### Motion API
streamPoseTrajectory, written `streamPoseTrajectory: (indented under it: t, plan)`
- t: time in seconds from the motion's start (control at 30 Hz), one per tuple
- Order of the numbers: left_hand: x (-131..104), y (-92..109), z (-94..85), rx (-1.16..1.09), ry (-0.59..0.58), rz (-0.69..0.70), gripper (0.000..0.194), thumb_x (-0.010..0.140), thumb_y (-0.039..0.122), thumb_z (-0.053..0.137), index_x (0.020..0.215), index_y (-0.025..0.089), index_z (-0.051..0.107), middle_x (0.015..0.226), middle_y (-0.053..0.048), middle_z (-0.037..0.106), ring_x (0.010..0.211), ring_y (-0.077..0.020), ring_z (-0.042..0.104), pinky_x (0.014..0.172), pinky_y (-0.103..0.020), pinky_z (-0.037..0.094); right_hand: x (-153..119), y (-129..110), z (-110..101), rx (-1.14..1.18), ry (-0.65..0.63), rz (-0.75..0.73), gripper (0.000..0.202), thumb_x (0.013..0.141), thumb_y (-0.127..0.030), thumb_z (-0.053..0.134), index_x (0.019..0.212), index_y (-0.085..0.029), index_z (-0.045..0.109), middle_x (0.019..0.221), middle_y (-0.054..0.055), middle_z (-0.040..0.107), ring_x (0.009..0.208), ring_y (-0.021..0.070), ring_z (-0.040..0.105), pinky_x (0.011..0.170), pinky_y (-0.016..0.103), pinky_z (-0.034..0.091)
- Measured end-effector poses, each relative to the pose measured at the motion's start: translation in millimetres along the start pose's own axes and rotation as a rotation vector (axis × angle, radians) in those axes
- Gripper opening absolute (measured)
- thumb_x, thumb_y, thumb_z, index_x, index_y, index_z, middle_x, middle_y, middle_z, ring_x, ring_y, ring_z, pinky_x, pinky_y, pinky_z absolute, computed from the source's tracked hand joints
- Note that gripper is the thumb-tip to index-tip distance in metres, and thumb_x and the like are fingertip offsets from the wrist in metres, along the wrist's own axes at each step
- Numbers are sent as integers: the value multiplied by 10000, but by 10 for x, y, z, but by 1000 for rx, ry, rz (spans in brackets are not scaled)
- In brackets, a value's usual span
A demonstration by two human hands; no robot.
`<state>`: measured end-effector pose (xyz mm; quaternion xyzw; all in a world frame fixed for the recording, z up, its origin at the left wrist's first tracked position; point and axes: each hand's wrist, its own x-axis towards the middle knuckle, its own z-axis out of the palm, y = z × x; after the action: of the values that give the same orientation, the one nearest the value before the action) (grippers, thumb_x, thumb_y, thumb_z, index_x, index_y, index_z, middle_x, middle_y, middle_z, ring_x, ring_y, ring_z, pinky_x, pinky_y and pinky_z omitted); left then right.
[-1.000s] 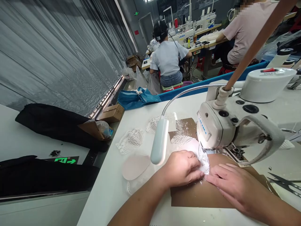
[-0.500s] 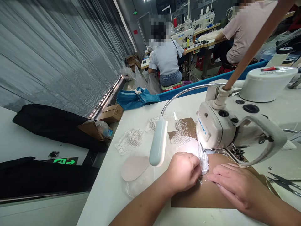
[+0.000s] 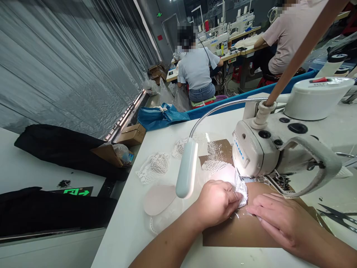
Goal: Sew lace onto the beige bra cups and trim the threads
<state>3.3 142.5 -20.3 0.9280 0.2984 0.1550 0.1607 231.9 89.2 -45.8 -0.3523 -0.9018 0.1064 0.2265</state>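
Observation:
My left hand (image 3: 217,203) is closed, its thumb and fingertips pinching the lace edge of a white lace bra cup (image 3: 223,173). The lace edging (image 3: 241,188) runs from those fingers up to the needle area of a white sewing machine (image 3: 251,149); the needle itself is hidden. Just right of the lace, my right hand (image 3: 279,217) rests palm down on a brown sheet (image 3: 240,236), fingers stretched toward the lace, holding nothing that I can see. Left of the machine lie a lace piece (image 3: 154,167) and a beige cup pad (image 3: 159,200).
A pale green lamp (image 3: 186,169) on a bendy metal neck hangs over the table left of the machine. Black scissors (image 3: 338,217) lie at the right. A blue cloth (image 3: 164,117) borders the table's far edge. Beyond it, two people sit at other sewing machines.
My left thumb and fingertips have shifted slightly to the right, onto the lace edging. My right hand and the bra cup look almost unmoved.

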Motion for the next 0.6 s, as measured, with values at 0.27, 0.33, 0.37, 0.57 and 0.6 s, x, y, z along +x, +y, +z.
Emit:
streamPoseTrajectory:
  t: [0.27,0.33,0.37,0.57,0.6]
  plan:
    - [-11,33,-81,169,-77,65,273,979,392,506,962,239,732,764,-10,619,694,-155,532,568,-297,329,16,2,-32,-39,56,90,290,921,-124,405,1007,-223,664,801,37,668,669,167,639,581,272,468]
    - [-9,41,-99,214,-59,103,287,998,382,475,968,241,723,897,-18,657,766,-161,544,568,-293,340,26,11,-34,-61,88,99,278,925,-134,412,986,-219,669,777,33,674,664,165,647,586,265,478]
    - [-9,41,-105,231,-50,128,290,1008,375,461,986,240,716,1011,-17,669,816,-164,549,586,-290,362,33,15,-32,-77,112,93,283,925,-134,410,1003,-215,670,791,37,685,670,164,653,584,261,480]
    - [-20,14,-96,279,-31,191,327,1034,352,406,959,218,695,1290,26,621,859,-163,535,672,-290,450,106,9,-9,-229,215,-19,336,915,-84,395,1102,-170,661,813,53,696,632,146,633,531,247,447]
    - [-24,12,-93,282,-32,185,319,1032,351,412,965,217,694,1284,18,626,852,-167,536,674,-294,454,116,5,-7,-251,219,-29,331,914,-81,398,1091,-166,665,789,51,687,617,149,622,531,255,442]
